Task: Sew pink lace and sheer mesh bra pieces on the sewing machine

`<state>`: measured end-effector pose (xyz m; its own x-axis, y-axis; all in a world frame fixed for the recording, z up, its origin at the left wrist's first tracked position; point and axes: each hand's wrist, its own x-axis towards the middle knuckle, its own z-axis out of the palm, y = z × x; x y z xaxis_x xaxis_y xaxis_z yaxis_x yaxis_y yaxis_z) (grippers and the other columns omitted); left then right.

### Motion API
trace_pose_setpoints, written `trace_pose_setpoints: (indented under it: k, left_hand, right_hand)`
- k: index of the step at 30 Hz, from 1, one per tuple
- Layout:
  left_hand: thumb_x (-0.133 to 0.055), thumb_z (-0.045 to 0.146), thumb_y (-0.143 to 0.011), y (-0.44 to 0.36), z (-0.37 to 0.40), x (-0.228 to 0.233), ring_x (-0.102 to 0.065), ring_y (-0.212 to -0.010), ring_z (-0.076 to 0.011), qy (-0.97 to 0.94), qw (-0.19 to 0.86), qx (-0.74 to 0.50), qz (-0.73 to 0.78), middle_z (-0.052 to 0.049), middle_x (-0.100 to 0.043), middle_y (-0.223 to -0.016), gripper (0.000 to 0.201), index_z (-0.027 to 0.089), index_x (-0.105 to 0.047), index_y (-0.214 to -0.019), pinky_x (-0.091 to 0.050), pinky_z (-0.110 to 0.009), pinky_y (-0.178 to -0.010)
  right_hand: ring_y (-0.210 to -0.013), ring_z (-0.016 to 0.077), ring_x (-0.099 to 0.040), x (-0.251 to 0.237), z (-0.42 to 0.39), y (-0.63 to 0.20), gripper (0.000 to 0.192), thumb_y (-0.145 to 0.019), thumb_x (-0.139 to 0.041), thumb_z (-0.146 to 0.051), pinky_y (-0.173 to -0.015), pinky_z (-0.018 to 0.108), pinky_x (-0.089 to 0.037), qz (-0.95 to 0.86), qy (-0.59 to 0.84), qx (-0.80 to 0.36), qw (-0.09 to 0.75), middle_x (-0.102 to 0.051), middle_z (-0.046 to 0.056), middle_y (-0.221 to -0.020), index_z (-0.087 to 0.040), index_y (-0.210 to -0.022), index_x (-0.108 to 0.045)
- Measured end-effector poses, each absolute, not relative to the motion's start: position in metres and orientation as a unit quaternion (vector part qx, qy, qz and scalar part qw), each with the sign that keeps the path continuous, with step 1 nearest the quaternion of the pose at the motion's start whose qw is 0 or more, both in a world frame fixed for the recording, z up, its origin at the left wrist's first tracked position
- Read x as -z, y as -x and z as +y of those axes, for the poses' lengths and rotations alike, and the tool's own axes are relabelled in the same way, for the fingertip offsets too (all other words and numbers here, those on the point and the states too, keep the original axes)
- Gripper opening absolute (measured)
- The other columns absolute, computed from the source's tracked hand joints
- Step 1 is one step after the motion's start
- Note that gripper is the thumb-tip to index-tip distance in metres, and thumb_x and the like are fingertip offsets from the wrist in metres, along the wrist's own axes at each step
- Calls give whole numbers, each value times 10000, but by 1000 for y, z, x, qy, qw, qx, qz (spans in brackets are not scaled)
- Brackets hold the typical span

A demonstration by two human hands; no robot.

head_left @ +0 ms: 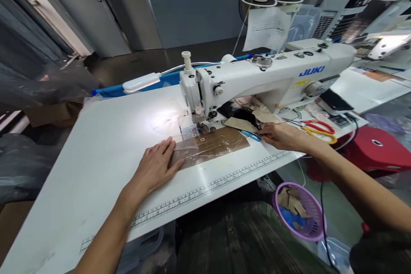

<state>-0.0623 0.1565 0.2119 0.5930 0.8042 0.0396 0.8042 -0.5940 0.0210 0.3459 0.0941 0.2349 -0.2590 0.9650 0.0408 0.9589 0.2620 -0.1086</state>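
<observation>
A brown sheet (224, 143) lies flat on the desk (112, 137), just in front of the sewing machine (247, 83), its far edge near the needle end. The left hand (157, 162) rests palm down on the sheet's left end, fingers loosely spread, gripping nothing. The right hand (272, 136) has its fingers curled together beside the blue snips (251, 135), before the machine's arm; whether it grips them cannot be told. The sheet seems laid in place at the machine, but no finished seam can be made out, so how much sewing is done or left is unclear. Loose tan pieces (239, 124) lie under the machine's arm, and scissors (321, 130) to their right. Below the desk, nearer the person than the machine, a purple basket (322, 222) holds brown scraps (293, 200) and something blue (291, 219). Beside it, a clear tub (340, 250) is partly visible, its contents indistinct.
</observation>
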Motion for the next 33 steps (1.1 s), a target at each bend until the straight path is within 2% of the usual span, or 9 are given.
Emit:
trace_pose_setpoints:
  k: [5, 8, 11, 16, 19, 22, 25, 30, 33]
  left_hand:
    - [-451, 652, -884, 54, 143, -217, -532, -1193, -340, -892, -1, -45, 449, -163, -514, -1427, 693, 148, -512, -1355, -406, -521, -985]
    - [-454, 569, -931, 53, 143, -215, -554, -1143, -300, -888, -5, -83, 453, -156, -550, -1382, 554, 155, -560, -1285, -416, -490, -956]
    - [-437, 449, -977, 52, 143, -211, -559, -1153, -272, -888, -13, -123, 443, -159, -573, -1350, 435, 141, -579, -1250, -414, -474, -962]
    - [-480, 390, -971, 50, 143, -202, -554, -1221, -266, -912, 0, -155, 379, -170, -577, -1351, 438, 123, -543, -1313, -420, -481, -1012]
    - [-438, 274, -990, 51, 145, -197, -589, -1197, -259, -916, 4, -160, 367, -156, -621, -1297, 327, 127, -614, -1223, -485, -461, -979]
    - [-416, 168, -983, 51, 148, -194, -640, -1121, -249, -914, -6, -175, 366, -149, -667, -1223, 292, 116, -660, -1134, -542, -442, -936]
    - [-437, 137, -968, 51, 150, -194, -658, -1085, -246, -915, -17, -191, 356, -149, -683, -1191, 269, 103, -671, -1097, -564, -442, -927]
    - [-445, 159, -970, 50, 149, -196, -665, -1065, -231, -911, -24, -202, 359, -123, -701, -1148, 255, 118, -680, -1060, -567, -433, -950]
    - [-442, 147, -968, 49, 149, -196, -670, -1049, -228, -909, -30, -207, 361, -121, -710, -1115, 255, 112, -685, -1038, -576, -427, -941]
  right_hand:
    - [-791, 254, -682, -217, 103, -333, 365, -925, -424, -317, -688, 352, -512, -814, 577, -15, 65, -727, 115, -956, -174, -1039, -740]
    - [-814, 283, -684, -205, 109, -324, 378, -929, -416, -332, -679, 375, -513, -818, 569, 27, 83, -713, 144, -982, -150, -1018, -736]
    - [-735, 304, -676, -202, 109, -314, 343, -909, -421, -288, -576, 380, -477, -797, 596, 87, 43, -706, 160, -934, -146, -999, -720]
    - [-730, 320, -678, -225, 94, -304, 254, -914, -427, -306, -510, 363, -394, -752, 645, 130, -38, -706, 167, -883, -199, -872, -654]
    - [-662, 291, -654, -239, 83, -300, 242, -924, -396, -352, -529, 366, -396, -745, 664, 67, 4, -684, 132, -784, -222, -812, -566]
    - [-533, 221, -586, -244, 85, -285, 283, -945, -364, -441, -525, 344, -417, -758, 638, -105, 87, -634, 67, -654, -235, -790, -480]
    - [-527, 174, -594, -238, 101, -254, 291, -974, -350, -464, -524, 290, -443, -758, 588, -241, 144, -654, 31, -673, -222, -891, -489]
    - [-773, 233, -669, -219, 134, -204, 412, -1009, -308, -363, -560, 291, -413, -805, 577, -37, 129, -718, 110, -923, -164, -1251, -575]
    - [-826, 253, -667, -210, 141, -190, 444, -1011, -328, -379, -525, 291, -371, -809, 579, 37, 93, -704, 133, -1051, -171, -1308, -585]
